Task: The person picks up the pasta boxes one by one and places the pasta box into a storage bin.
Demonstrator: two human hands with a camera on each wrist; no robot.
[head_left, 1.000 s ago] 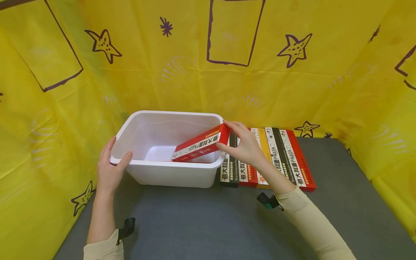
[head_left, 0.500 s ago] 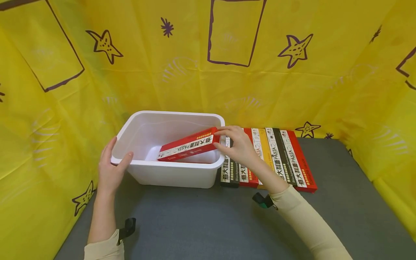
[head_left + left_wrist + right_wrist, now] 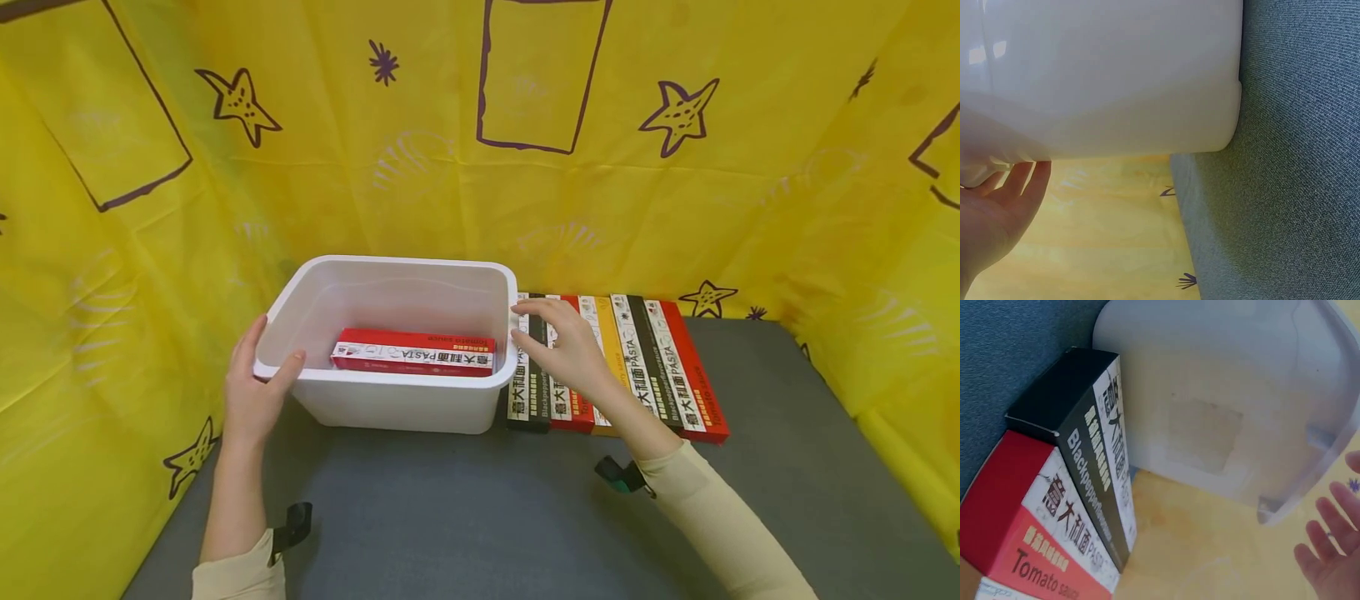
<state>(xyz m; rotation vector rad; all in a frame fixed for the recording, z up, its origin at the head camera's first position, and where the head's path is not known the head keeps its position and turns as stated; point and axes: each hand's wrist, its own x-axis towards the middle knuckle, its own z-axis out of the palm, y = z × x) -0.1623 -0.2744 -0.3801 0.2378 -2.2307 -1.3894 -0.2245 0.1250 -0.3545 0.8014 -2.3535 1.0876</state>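
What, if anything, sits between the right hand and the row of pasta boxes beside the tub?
Nothing visible. The right hand hovers open directly over the pasta boxes, with the white tub off to its left.

Yellow cloth walls (image 3: 420,158) with purple stars and rectangles enclose a grey fabric-covered tabletop (image 3: 480,517).

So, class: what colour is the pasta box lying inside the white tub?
Red, with a white label strip: the pasta box in the tub shows best in the head view.
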